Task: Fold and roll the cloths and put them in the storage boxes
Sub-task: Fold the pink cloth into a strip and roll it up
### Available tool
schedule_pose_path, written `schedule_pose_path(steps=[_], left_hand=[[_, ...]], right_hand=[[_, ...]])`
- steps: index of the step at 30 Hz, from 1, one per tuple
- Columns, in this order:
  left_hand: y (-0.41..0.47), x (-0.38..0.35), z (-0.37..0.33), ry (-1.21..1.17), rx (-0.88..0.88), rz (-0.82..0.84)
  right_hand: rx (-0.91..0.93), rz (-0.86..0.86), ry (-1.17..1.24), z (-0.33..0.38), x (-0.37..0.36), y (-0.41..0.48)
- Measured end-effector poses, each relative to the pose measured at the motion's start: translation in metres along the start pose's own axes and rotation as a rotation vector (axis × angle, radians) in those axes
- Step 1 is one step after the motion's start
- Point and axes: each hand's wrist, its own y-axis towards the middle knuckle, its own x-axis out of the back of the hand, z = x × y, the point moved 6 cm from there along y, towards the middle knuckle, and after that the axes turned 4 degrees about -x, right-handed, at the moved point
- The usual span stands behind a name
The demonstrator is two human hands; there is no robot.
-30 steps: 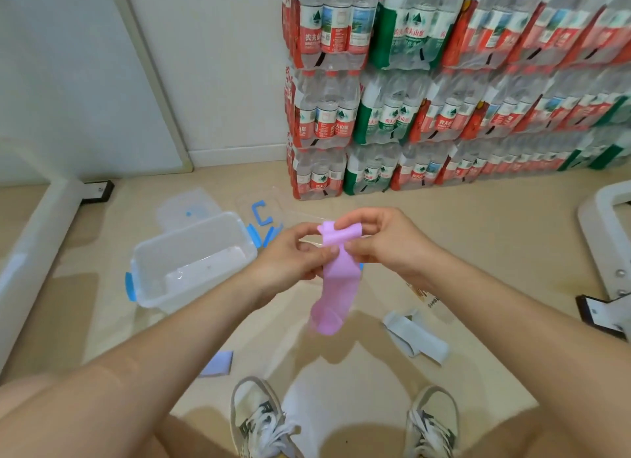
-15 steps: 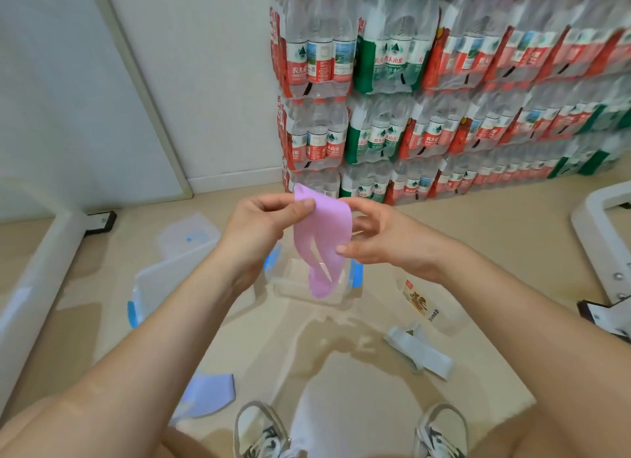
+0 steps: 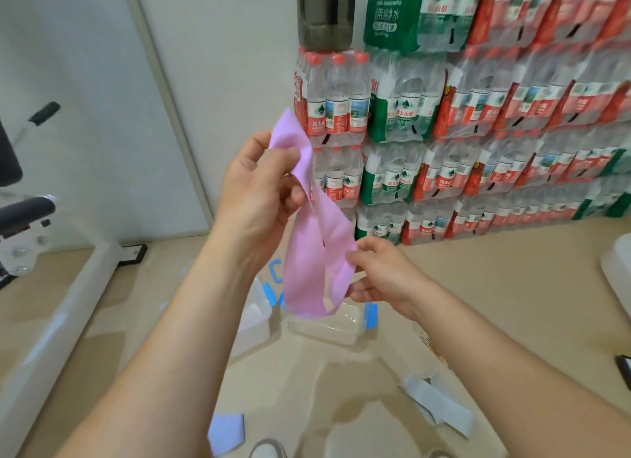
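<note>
Hands stretching a pink cloth in mid-air

Left hand [image 3: 259, 191] pinches the upper end of a pink cloth [image 3: 317, 252], raised high. Right hand [image 3: 382, 280] grips its lower edge between thumb and fingers. Below, on the floor, sits a clear storage box [image 3: 327, 328] with blue clips; a grey cloth [image 3: 440, 410] lies near it.

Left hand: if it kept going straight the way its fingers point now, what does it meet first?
Judging loosely, the left hand points up and right, pinching the pink cloth. Past the cloth, the first thing in line looks like the stacked water bottle packs, though depth is unclear.
</note>
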Motion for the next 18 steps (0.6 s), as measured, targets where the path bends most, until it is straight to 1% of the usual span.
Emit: schedule_pose_path(steps=[3, 5, 6, 7, 8, 10, 11, 12, 13, 14, 15, 16, 18], left_hand=[[0.001, 0.025, -0.007, 0.259, -0.096, -0.115], [0.003, 0.042, -0.006, 0.451, -0.127, -0.164], [0.003, 0.047, -0.004, 0.566, -0.129, -0.152], [0.003, 0.049, 0.0, 0.704, -0.115, -0.095], [0.002, 0.049, 0.007, 0.853, -0.076, 0.01], [-0.002, 0.046, 0.028, 1.092, 0.069, 0.285], [-0.005, 0.045, 0.038, 1.158, 0.145, 0.398], [-0.008, 0.045, 0.046, 1.196, 0.202, 0.473], [-0.008, 0.046, 0.052, 1.219, 0.234, 0.507], [-0.006, 0.048, 0.055, 1.217, 0.247, 0.504], [-0.003, 0.05, 0.057, 1.177, 0.258, 0.469], [0.001, 0.053, 0.057, 1.102, 0.272, 0.411], [0.012, 0.06, 0.056, 0.925, 0.265, 0.247]], right_hand=[[0.052, -0.196, 0.081, 0.016, 0.031, 0.003], [0.132, -0.386, 0.015, 0.025, 0.058, 0.003], [0.19, -0.478, -0.041, 0.03, 0.07, 0.003], [0.261, -0.557, -0.102, 0.035, 0.079, 0.001], [0.352, -0.629, -0.172, 0.041, 0.085, -0.002], [0.559, -0.758, -0.332, 0.055, 0.088, -0.014], [0.649, -0.81, -0.405, 0.061, 0.087, -0.022], [0.729, -0.852, -0.458, 0.066, 0.085, -0.029], [0.783, -0.889, -0.483, 0.07, 0.083, -0.035], [0.809, -0.917, -0.479, 0.073, 0.083, -0.038], [0.792, -0.931, -0.445, 0.072, 0.085, -0.037], [0.734, -0.934, -0.368, 0.068, 0.092, -0.03], [0.554, -0.894, -0.102, 0.055, 0.106, -0.015]])
